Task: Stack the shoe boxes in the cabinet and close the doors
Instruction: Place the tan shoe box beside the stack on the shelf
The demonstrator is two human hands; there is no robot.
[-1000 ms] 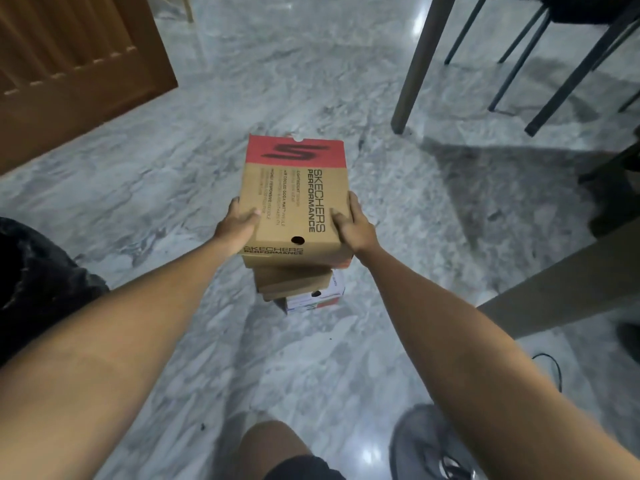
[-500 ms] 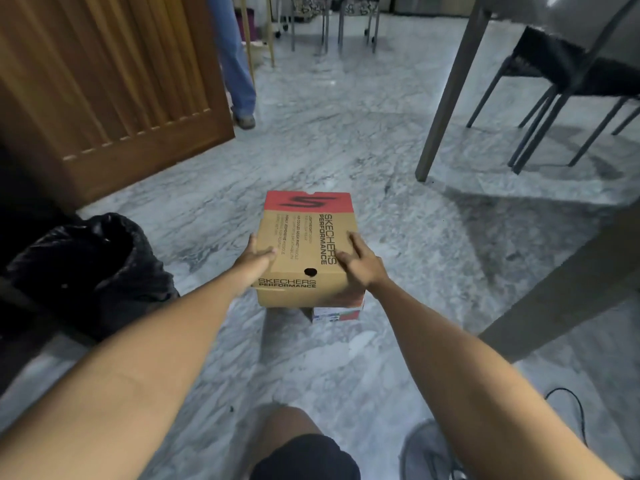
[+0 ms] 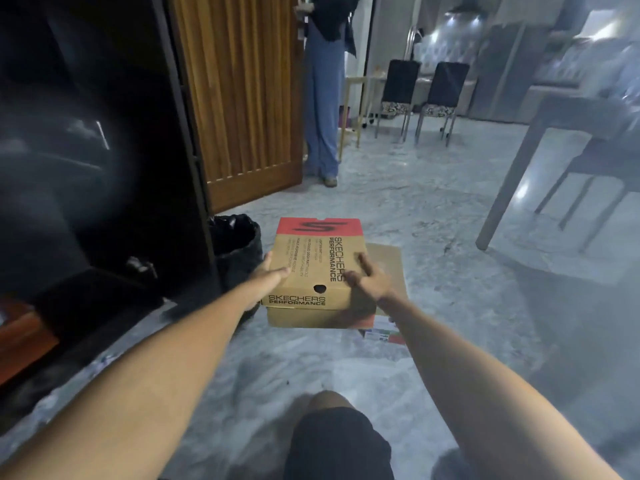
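I hold a brown Skechers shoe box (image 3: 317, 261) with a red end in front of me, lifted above the floor. My left hand (image 3: 272, 271) presses its left side. My right hand (image 3: 369, 280) rests on the lid's right edge with fingers spread, gripping that side. Behind and below it, further boxes (image 3: 389, 265) lie on the marble floor, with a white printed end (image 3: 384, 334) showing. The dark cabinet (image 3: 104, 168) stands open at my left, its wooden slatted door (image 3: 242, 98) swung outward.
A black bag (image 3: 239, 247) sits on the floor by the cabinet's edge. A person in blue trousers (image 3: 323, 109) stands beyond the door. A grey table (image 3: 554, 140) is at right, two chairs (image 3: 426, 95) farther back. My knee (image 3: 332, 427) is below.
The view has swung up and left, bringing the cabinet interior into sight. The box has moved left off the stack, exposing the boxes beneath. My right fingers have spread on the lid.
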